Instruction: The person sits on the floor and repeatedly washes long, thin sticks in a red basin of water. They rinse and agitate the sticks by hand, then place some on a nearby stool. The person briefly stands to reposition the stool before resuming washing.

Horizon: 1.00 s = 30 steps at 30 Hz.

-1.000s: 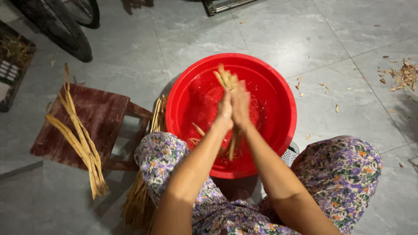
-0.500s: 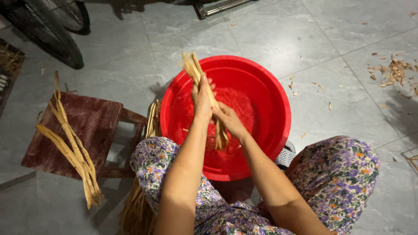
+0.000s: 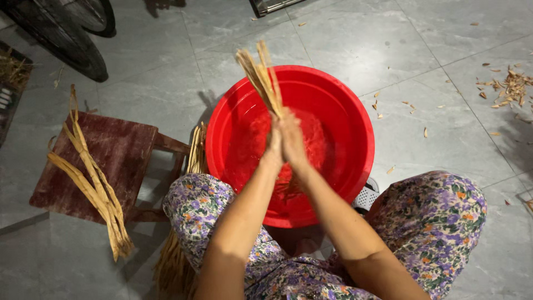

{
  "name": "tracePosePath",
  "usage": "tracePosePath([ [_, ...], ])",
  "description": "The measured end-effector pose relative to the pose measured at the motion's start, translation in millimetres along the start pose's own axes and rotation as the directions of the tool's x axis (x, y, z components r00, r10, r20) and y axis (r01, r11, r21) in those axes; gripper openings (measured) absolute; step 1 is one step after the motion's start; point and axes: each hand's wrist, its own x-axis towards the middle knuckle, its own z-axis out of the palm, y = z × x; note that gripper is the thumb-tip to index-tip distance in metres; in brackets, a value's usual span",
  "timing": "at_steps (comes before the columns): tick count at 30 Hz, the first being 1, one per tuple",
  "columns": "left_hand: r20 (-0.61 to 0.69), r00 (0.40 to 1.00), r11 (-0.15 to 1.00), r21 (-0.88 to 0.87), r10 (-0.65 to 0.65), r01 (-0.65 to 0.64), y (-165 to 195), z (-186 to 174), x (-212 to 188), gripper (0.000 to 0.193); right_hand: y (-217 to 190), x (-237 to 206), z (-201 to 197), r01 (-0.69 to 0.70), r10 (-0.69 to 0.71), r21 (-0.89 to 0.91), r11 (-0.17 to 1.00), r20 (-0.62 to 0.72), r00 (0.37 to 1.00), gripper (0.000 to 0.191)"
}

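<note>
A bundle of tan, wet plant strips point(image 3: 260, 78) sticks up between my palms over a large red basin point(image 3: 344, 116) holding water. My left hand point(image 3: 273, 145) and my right hand point(image 3: 292, 141) are pressed flat together around the strips, above the basin's middle. The lower ends of the strips hang down behind my hands and are mostly hidden. My knees in floral purple trousers point(image 3: 444, 216) sit on either side of the basin's near rim.
A low dark wooden stool point(image 3: 119, 150) at the left carries several long tan strips point(image 3: 91, 183). More strips point(image 3: 195, 150) lean beside the basin. Bicycle wheels point(image 3: 72, 33) stand at the top left. Husk scraps point(image 3: 508, 86) litter the grey tiled floor at the right.
My hands moved left with the strips, then came back to the basin's middle, palms now pressed together. The strips' tips point up and away.
</note>
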Motion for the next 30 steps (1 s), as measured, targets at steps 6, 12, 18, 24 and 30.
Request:
tracePosePath([
  [6, -0.013, 0.959, 0.959, -0.02, -0.284, 0.283, -19, 17, -6, 0.099, 12, 16, -21, 0.022, -0.053, -0.233, 0.972, -0.125, 0.991, 0.056],
  [12, -0.025, 0.991, 0.989, -0.062, -0.135, 0.133, 10, -4, 6, 0.1, 10, -10, 4, -0.006, 0.004, 0.12, 0.993, 0.02, 1.0, 0.059],
  [18, 0.174, 0.982, 0.986, 0.158, -0.074, 0.046, -10, 25, -12, 0.091, 14, 10, -26, -0.075, 0.007, -0.556, 0.828, -0.124, 0.992, 0.055],
  [24, -0.079, 0.996, 0.954, 0.293, -0.042, 0.063, -14, 30, -7, 0.071, 18, 18, -40, -0.103, 0.078, -0.519, 0.849, -0.07, 0.995, 0.069],
  [30, -0.322, 0.923, 0.977, 0.1, 0.21, -0.187, 34, -10, 31, 0.042, 14, -8, -13, -0.156, 0.127, 0.11, 0.982, 0.233, 0.964, 0.069],
])
